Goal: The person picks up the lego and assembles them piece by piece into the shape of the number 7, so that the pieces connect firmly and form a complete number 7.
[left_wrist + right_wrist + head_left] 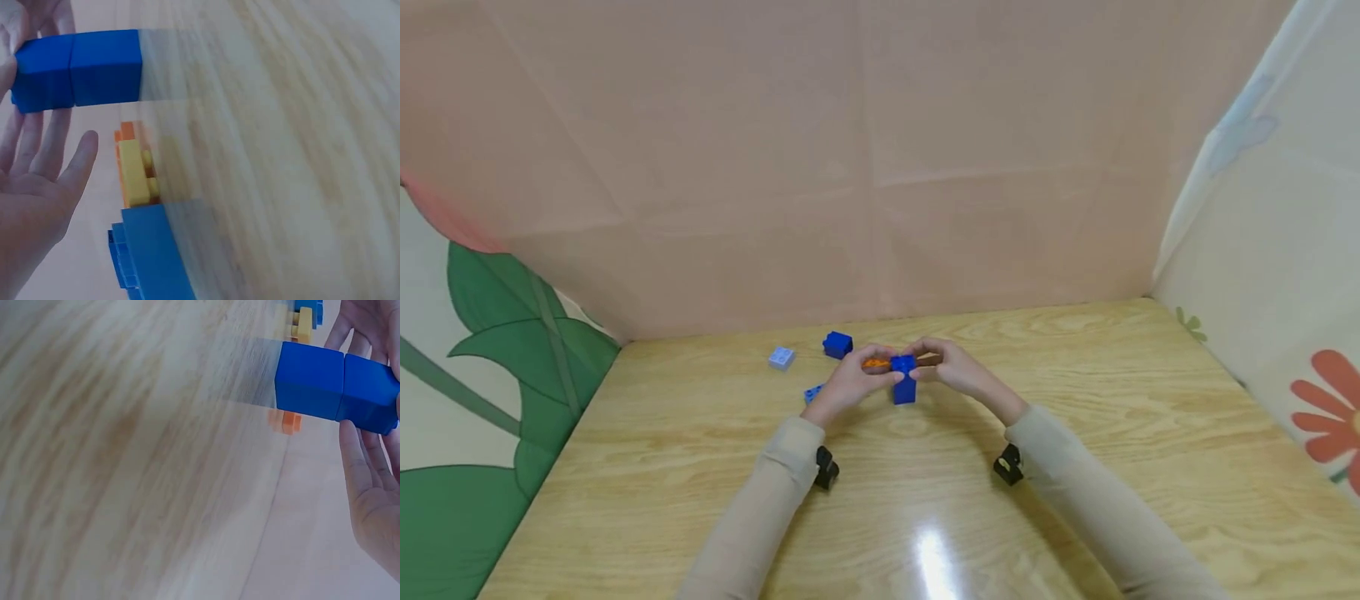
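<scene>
Two dark blue building bricks form an upright stack (904, 392), its foot on the table. A thin seam between the bricks (106, 69) shows in both wrist views. My left hand (852, 380) holds the upper brick from the left, thumb on the near side and fingers behind. From the right, my right hand (957, 368) grips the same brick, its thumb and fingertips on the sides near the top. Some fingertips are hidden behind the stack. An orange brick (876, 363) lies behind the stack, partly covered by my hands.
Left of the hands lie a light blue brick (781, 358), a dark blue brick (837, 344) and a studded blue brick (812, 393) partly behind my left wrist. A yellow brick (132, 172) is beside the orange one. A pink cloth wall (880, 167) closes the table's back.
</scene>
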Available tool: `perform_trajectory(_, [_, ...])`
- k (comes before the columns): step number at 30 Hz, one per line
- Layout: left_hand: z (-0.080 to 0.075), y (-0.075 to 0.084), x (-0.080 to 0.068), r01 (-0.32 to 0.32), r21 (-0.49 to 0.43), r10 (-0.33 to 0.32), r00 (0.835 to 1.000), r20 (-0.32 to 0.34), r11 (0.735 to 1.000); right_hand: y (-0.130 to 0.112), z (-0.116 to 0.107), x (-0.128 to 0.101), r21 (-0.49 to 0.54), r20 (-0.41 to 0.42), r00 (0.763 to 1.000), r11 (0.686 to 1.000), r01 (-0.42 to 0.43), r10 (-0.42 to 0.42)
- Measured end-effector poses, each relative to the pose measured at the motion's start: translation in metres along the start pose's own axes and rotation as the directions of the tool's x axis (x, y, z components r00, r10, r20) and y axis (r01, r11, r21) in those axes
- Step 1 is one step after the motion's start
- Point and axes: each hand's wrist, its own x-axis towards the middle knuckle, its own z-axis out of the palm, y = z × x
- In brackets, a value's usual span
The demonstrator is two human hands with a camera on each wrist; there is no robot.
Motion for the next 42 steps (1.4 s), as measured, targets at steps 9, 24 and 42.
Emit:
perform_trajectory(9, [-0.006,0.003,0.0,-0.022,0.025,0.021,0.999,0.033,0.999,-0.001,0.0,0.002,0.043,0.01,1.0,0.999,-0.004,0.003])
perform_trajectory(24, [-0.055,-0.016,0.004,0.077,0.013,-0.067,0.932,-0.355,0.997,-0.002,-0.002,-0.001,0.002,0.003,1.0,1.0,-0.023,0.023])
perform_trajectory(42, [-0.061,-0.035,0.017,0.188,0.082,-0.148,0.924,-0.352,0.979,0.0,0.001,0.0,0.005,-0.008,1.0,1.0,-0.018,0.018])
